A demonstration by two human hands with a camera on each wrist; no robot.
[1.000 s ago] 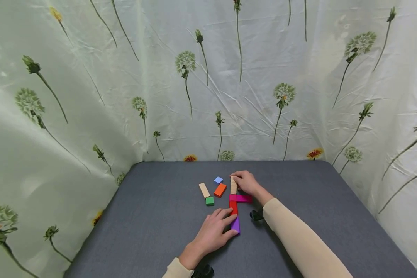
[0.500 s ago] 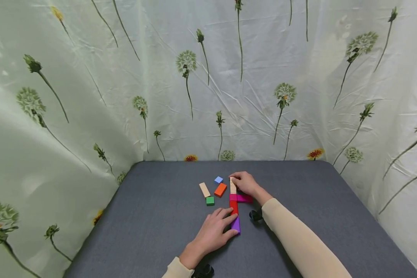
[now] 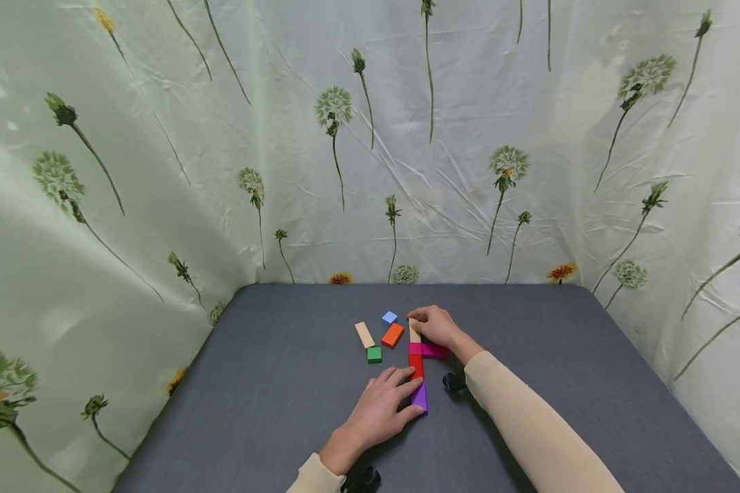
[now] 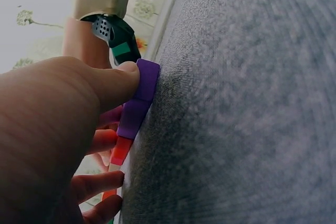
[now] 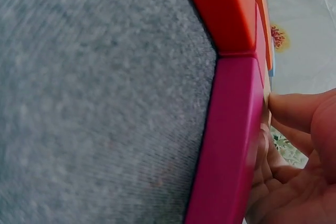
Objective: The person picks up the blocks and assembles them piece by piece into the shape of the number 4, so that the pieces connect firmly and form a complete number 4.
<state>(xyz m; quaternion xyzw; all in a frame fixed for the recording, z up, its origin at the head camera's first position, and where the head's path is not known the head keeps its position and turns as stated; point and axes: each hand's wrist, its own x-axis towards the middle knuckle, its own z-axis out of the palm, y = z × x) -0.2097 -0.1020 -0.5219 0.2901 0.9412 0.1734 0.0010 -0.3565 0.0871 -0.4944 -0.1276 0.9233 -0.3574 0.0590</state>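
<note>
A column of blocks runs away from me: a purple block [image 3: 421, 400], a red block [image 3: 416, 361], a magenta block [image 3: 434, 351] extending right, and a pale wooden block [image 3: 414, 336] at the far end. My left hand [image 3: 376, 405] lies beside the column, fingers spread; its thumb touches the purple block's near end, and a fingertip reaches the red one. With thumb and fingers my right hand [image 3: 436, 326] pinches the pale wooden block, hiding part of it. In the right wrist view, the magenta block [image 5: 228, 140] meets the red block [image 5: 226, 14] at a corner.
Left of the column lie a green block [image 3: 374, 355], an orange block [image 3: 392, 335], a small blue block [image 3: 389, 317] and another pale block [image 3: 364, 335]. The grey table [image 3: 271, 383] ends at a flower-printed curtain [image 3: 296, 171] behind.
My right hand has shifted slightly toward me along the pale wooden block, and less of that block shows. The left hand stays on the column. The view has tilted very slightly.
</note>
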